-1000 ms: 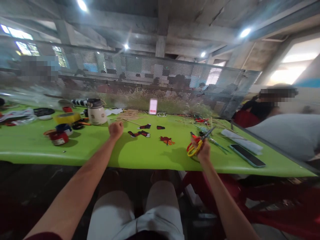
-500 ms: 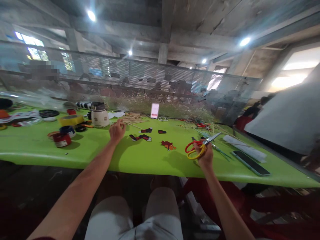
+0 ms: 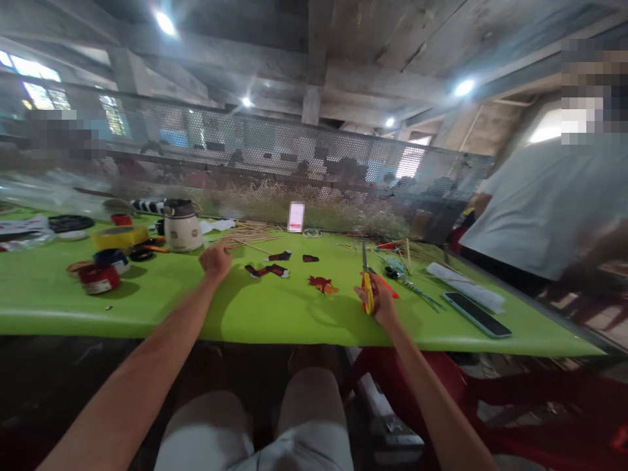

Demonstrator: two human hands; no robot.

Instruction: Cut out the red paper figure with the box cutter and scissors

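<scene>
Scissors [image 3: 367, 292] are in the right hand [image 3: 385, 304], above the right half of the green tabletop [image 3: 289, 320]. That grip is closed around the handles, one yellow and one red, and the blades point away from the person. Whether the blades are fully together is too small to tell.

The left hand [image 3: 216, 261] is well apart from the right, its fingers partly curled, just beside the thin sticks [image 3: 252, 232] lying in a loose fan. One stick runs from near its fingertips toward the cutouts; I cannot tell whether this grip pinches it.

Between the hands lie several dark cutouts [image 3: 279, 256] with red on them and, nearer the right hand, a red and orange figure [image 3: 322, 285]. Behind these, a small pale screen [image 3: 296, 217] stands upright near a white coil [image 3: 312, 233].

Left of the left hand are a cream jug [image 3: 183, 230] with a dark top, a yellow roll [image 3: 120, 237], a blue roll [image 3: 112, 260] and a red roll [image 3: 99, 279]. Right of the right hand are a green bundle [image 3: 415, 286], a white roll [image 3: 465, 288] and a dark phone [image 3: 477, 314] lying flat. Past the tabletop's right edge is a person in a pale shirt [image 3: 540, 203].
</scene>
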